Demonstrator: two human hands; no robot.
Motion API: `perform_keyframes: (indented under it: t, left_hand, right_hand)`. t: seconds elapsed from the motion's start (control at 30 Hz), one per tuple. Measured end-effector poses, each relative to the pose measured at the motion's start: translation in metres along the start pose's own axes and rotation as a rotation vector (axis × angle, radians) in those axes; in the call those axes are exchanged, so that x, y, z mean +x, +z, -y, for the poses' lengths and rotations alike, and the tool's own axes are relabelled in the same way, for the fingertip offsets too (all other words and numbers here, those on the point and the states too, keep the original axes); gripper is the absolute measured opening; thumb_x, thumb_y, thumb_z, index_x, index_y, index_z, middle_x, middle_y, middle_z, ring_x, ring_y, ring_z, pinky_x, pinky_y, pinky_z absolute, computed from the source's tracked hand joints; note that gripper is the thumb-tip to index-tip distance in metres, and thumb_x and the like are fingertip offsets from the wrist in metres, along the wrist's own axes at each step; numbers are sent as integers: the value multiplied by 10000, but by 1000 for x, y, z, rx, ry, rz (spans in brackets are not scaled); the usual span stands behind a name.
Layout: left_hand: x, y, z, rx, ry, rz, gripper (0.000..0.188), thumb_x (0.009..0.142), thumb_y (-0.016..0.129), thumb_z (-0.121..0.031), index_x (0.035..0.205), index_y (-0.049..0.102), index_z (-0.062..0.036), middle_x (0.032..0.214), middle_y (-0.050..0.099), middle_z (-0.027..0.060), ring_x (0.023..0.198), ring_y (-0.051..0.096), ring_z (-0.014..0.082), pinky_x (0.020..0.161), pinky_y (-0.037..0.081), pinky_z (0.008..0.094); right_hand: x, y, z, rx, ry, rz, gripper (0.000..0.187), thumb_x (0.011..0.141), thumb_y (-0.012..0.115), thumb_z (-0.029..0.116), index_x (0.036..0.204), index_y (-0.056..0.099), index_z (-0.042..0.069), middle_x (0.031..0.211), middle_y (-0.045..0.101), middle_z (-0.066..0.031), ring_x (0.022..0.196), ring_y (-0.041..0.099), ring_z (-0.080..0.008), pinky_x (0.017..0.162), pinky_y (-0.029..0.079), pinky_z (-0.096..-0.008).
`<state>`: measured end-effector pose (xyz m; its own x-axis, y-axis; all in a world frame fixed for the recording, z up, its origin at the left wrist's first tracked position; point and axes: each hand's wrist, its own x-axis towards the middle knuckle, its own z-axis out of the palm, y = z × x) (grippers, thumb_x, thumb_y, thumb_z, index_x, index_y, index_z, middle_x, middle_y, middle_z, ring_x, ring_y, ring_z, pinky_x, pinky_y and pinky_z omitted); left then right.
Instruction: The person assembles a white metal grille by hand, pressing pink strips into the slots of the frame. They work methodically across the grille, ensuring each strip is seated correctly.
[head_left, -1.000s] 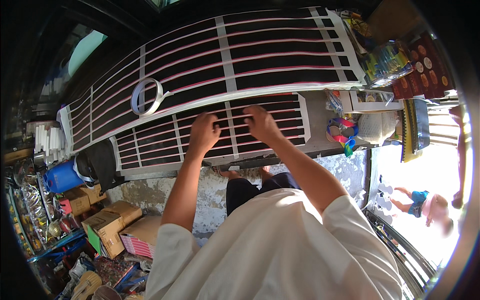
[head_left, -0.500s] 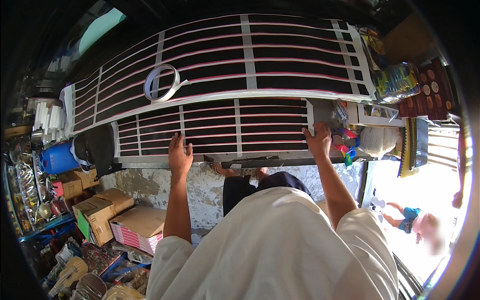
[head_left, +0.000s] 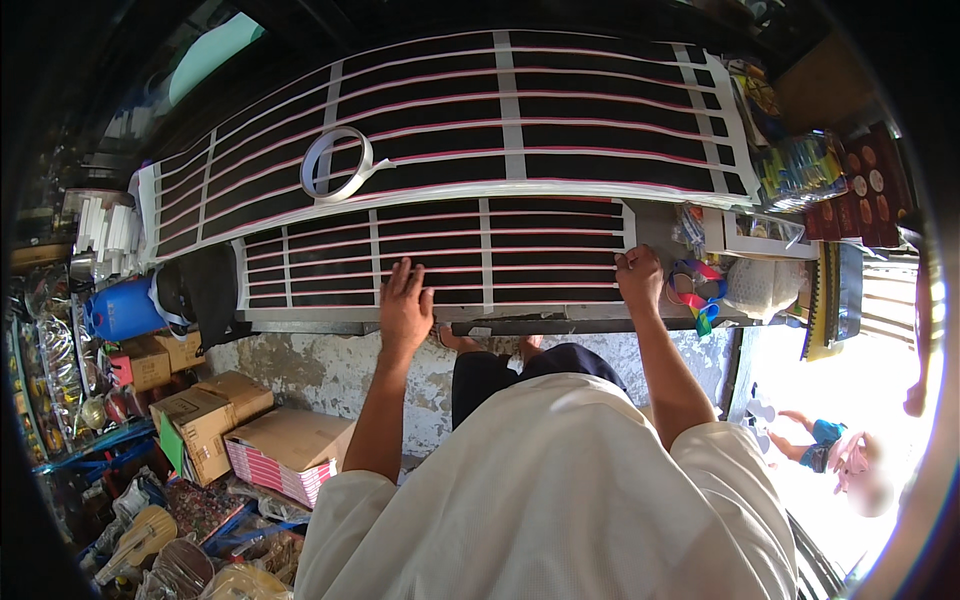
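Left hand (head_left: 406, 312) is over the smaller striped sheet (head_left: 550, 236), fingers slightly spread; right hand (head_left: 641, 280) is at the sheet's right edge, fingers curled, pinch unconfirmed.

I see a loose, off-white shirt (head_left: 550, 480) at six o'clock, its short sleeves (head_left: 345, 512) at seven and four. Dark legwear (head_left: 478, 385) shows just beyond its twelve o'clock edge.

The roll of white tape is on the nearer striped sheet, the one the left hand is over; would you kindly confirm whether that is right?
Not quite: the head view shows the tape roll on the farther striped sheet; the left hand is over the nearer striped sheet.
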<state>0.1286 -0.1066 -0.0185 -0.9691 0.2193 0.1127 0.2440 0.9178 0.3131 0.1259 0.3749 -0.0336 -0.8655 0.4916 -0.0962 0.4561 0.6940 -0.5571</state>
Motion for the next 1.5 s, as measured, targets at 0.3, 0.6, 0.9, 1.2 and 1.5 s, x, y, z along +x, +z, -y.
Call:
perform_keyframes:
  t: [0.3, 0.6, 0.9, 1.2, 1.5]
  left_hand:
    - [8, 13, -74, -22, 133, 128, 505, 1133, 652, -293, 1581, 625, -64, 1730, 522, 152, 1643, 442, 337, 1328, 322, 677]
    - [27, 10, -90, -49, 139, -20, 366, 1086, 692, -175, 1420, 698, -26, 1476, 668, 162, 1410, 611, 398, 1193, 490, 617]
    - [58, 23, -96, -180, 119, -158, 242, 1005, 732, -37, 1241, 774, -3, 1150, 691, 164, 1082, 663, 402, 960, 574, 512]
    - [56, 25, -99, -208, 80, -156, 223, 995, 725, -21, 1213, 766, 0, 1176, 695, 181, 1108, 661, 422, 973, 566, 531]
    - [57, 23, -98, -207, 87, -129, 226, 982, 744, -16, 1208, 757, -15, 1175, 685, 173, 1119, 654, 420, 961, 566, 535]
  right_hand:
    - [8, 2, -4, 24, 45, 19, 183, 937, 817, 229, 941, 744, 61, 1007, 778, -143, 1023, 746, -389, 885, 579, -531]
    - [-14, -3, 42, 86, -369, -110, 138, 931, 812, 139, 1032, 732, 90, 1030, 727, -130, 1018, 710, -403, 912, 569, -539]
    - [-59, 66, 147, 320, -708, 224, 212, 916, 773, 11, 1120, 723, 38, 1086, 674, -165, 1075, 692, -418, 982, 576, -530]
    - [-64, 90, 150, 196, -664, 255, 245, 926, 741, 3, 1160, 714, 71, 1173, 627, -160, 1158, 649, -394, 1036, 560, -537]
    - [-64, 89, 150, 232, -674, 216, 244, 915, 761, -7, 1146, 712, 54, 1136, 622, -161, 1117, 661, -402, 1005, 569, -528]
